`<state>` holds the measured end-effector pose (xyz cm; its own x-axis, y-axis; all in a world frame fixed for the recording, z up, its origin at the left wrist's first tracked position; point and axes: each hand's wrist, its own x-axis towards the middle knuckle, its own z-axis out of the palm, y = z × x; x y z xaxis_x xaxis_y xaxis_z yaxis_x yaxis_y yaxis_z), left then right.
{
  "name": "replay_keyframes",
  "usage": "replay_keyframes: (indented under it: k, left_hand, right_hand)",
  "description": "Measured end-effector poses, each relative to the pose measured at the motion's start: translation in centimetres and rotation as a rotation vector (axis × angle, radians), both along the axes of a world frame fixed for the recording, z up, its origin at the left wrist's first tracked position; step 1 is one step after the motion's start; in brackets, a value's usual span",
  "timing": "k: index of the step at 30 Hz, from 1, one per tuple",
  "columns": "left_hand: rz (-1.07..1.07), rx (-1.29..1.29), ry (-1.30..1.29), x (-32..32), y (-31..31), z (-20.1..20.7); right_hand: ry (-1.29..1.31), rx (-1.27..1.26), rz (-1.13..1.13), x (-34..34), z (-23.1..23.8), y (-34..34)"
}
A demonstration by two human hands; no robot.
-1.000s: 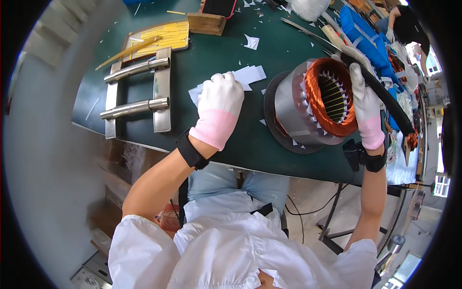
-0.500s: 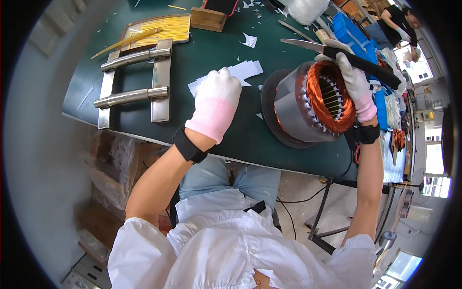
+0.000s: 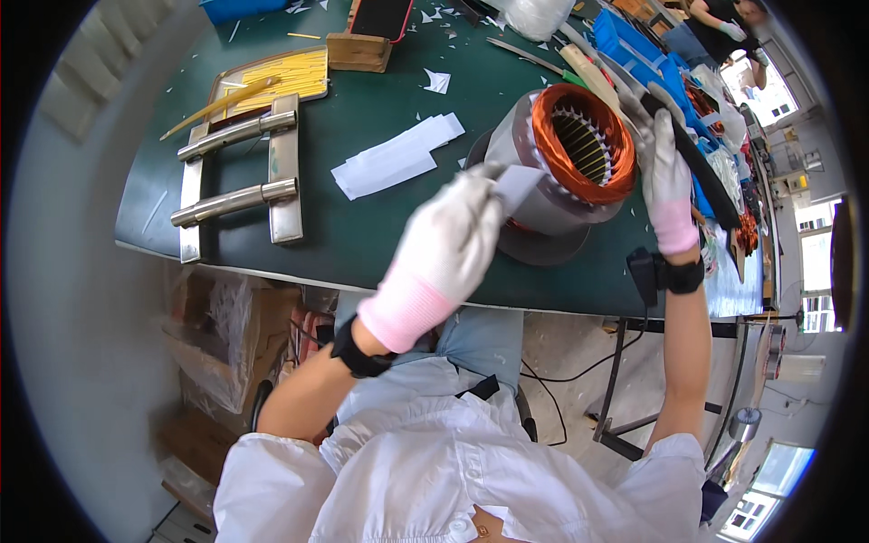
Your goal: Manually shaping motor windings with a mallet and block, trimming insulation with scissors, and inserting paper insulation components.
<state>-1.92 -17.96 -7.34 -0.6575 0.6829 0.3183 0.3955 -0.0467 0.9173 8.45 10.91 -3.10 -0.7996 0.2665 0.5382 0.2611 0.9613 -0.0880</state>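
My left hand (image 3: 453, 231), in a white glove with a pink cuff, pinches a small white paper slip (image 3: 518, 187) in front of the stator's near left side. The motor stator (image 3: 529, 136), a grey cylinder with orange-copper windings (image 3: 623, 149) and pale slot liners, rests tilted on a dark round base (image 3: 543, 249). On its right, my gloved right hand (image 3: 665, 172) is closed on a knife with a long black handle (image 3: 711, 185); its blade is smeared. A fanned stack of white paper slips (image 3: 398, 156) lies on the table left of the stator.
On the left stands a metal frame with two round bars (image 3: 240, 199). Behind it sit a tray of yellow sticks (image 3: 290, 77) and a wooden block (image 3: 359, 52) with a phone. Blue bins (image 3: 625, 41) line the right. A co-worker (image 3: 724, 32) stands far right.
My left hand has moved right from the paper stack to the stator, carrying a slip. The knife in my right hand has swung to a steeper angle. The view has shifted slightly.
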Motion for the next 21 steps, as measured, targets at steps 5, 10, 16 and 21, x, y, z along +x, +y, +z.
replay_keyframes:
  k: [5, 10, 16, 21]
  left_hand:
    - [0.060, 0.226, -0.072, 2.3, 2.9, -2.3]
    - [0.012, 0.165, -0.099, 1.5, 2.1, -1.8]
    - [0.054, 0.231, 0.060, 3.8, 1.4, -1.4]
    - [-0.018, 0.394, 0.427, 6.0, 4.1, 1.1]
  right_hand:
    - [0.070, -0.116, 0.138, -2.1, 0.2, -2.9]
    - [0.286, -0.607, 0.234, -0.8, 0.4, -6.5]
    - [0.457, -1.347, 0.307, -0.9, 4.2, -3.1]
    - [0.114, -1.489, 0.787, -3.8, 13.8, -3.7]
